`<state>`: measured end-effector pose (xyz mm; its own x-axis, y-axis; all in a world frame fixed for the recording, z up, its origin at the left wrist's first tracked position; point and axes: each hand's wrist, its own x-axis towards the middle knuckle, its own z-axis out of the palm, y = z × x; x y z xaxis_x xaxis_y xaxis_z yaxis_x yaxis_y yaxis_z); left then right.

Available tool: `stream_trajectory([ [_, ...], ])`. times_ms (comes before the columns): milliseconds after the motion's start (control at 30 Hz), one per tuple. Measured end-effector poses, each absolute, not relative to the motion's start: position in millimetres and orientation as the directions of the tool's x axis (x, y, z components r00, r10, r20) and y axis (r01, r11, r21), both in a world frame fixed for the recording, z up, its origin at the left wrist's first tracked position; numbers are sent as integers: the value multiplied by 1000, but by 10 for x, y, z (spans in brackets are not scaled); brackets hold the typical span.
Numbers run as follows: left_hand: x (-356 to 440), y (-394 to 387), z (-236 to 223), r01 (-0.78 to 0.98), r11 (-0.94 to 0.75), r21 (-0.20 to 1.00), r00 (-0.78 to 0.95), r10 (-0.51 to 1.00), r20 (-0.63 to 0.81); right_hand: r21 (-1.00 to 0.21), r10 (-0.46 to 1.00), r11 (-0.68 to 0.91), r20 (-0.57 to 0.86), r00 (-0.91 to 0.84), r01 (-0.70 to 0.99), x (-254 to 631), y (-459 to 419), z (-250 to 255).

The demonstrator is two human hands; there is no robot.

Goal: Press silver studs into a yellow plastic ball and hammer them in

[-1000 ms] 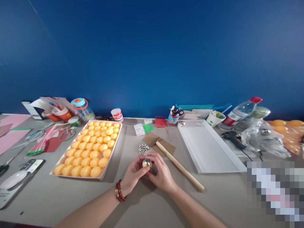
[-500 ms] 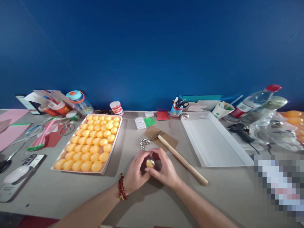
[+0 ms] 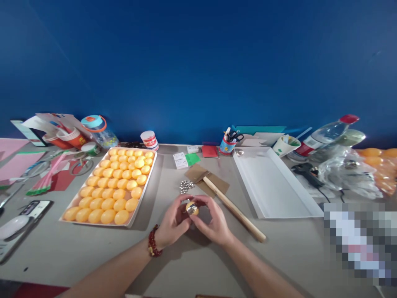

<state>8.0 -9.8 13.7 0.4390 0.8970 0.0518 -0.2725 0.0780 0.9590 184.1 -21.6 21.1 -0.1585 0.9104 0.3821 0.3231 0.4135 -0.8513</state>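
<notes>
A small yellow ball with a shiny silver part point(image 3: 192, 208) is pinched between the fingertips of both hands, just above the table. My left hand point(image 3: 173, 221) has its fingers curled round the ball's left side and wears a dark red beaded bracelet point(image 3: 154, 241). My right hand point(image 3: 214, 219) grips the ball from the right with thumb and fingers. Part of the ball is hidden behind the fingers. Just beyond my hands lies a cluster of small shiny silver pieces point(image 3: 186, 186). A wooden-handled hammer point(image 3: 235, 210) rests to the right, its head on brown cardboard point(image 3: 221, 187).
On the left stands a white-edged box point(image 3: 136, 207) with rows of orange balls. A shallow white tray point(image 3: 276, 194) is on the right, with a silver piece at its far corner. Cups, bottles, a pen holder point(image 3: 227, 145) and a glue gun point(image 3: 307, 174) line the back.
The ball has turned in my fingers, so its silver part now faces up and toward me. The whole view has shifted slightly, with things appearing further left.
</notes>
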Motion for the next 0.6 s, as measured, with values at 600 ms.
stream_trajectory([
  [600,47,124,227,-433,74,898,-22,995,-93,-601,869,495,359,-342,627,1923,41,-13],
])
